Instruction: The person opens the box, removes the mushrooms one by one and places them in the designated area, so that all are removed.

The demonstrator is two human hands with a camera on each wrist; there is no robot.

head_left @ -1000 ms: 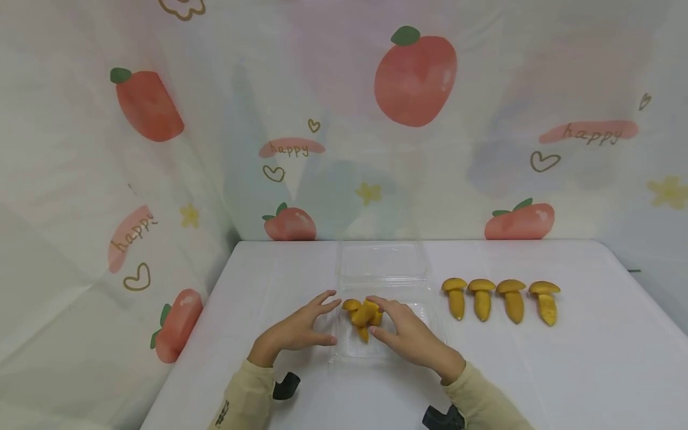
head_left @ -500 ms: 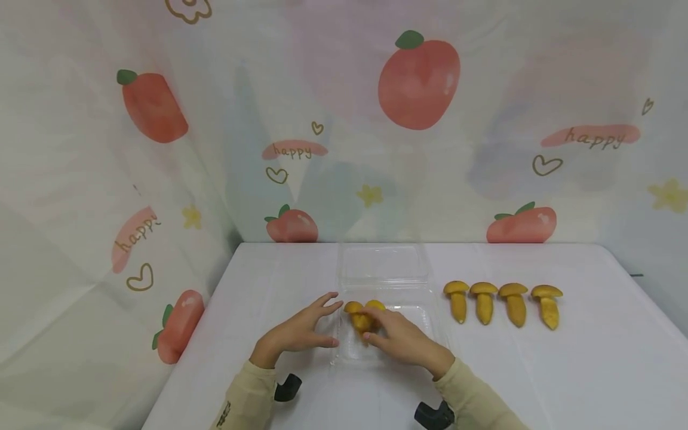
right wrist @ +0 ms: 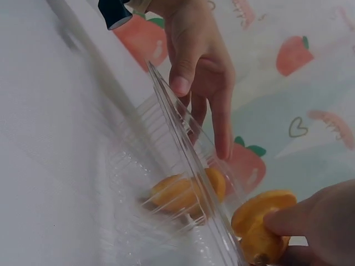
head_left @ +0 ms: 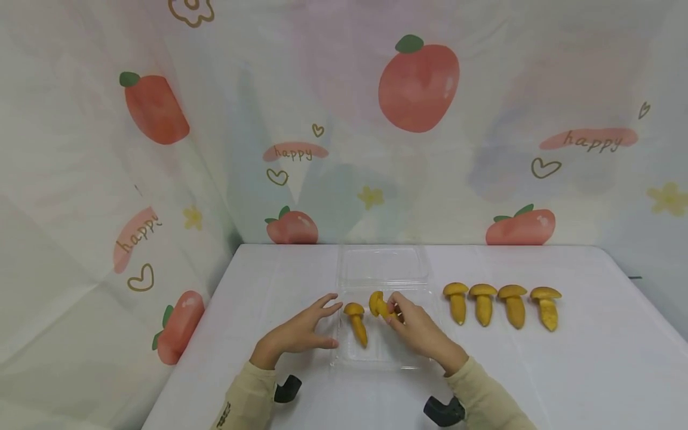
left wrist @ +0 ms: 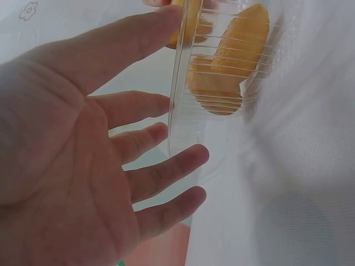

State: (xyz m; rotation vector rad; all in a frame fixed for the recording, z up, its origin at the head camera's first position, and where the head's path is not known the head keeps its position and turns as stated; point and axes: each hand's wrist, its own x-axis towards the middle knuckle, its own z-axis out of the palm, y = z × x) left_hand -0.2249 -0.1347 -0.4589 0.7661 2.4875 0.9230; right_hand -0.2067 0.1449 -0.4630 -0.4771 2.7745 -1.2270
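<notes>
In the head view a clear plastic box [head_left: 400,351] lies with its lid [head_left: 384,264] folded back. One yellow-brown mushroom [head_left: 357,325] rests in the box's left part, cap away from me. My right hand [head_left: 419,328] pinches a second mushroom [head_left: 378,304] above the box, tilted with its cap to the left; part of its stem is hidden by the fingers. In the right wrist view, thumb and fingers grip this mushroom [right wrist: 260,221] near the box rim. My left hand [head_left: 301,325] is at the box's left side, fingers spread and holding nothing, fingertips close to the rim [left wrist: 178,100].
Several similar mushrooms [head_left: 484,304] lie in a row on the white table [head_left: 580,370], right of the box. A printed cloth [head_left: 344,119] hangs behind the table, and another stretch of it lines the left side.
My right hand was over the mushrooms in the box; it has drawn back to the right with one, now tilted and apart from the other. My left hand has stayed in place.
</notes>
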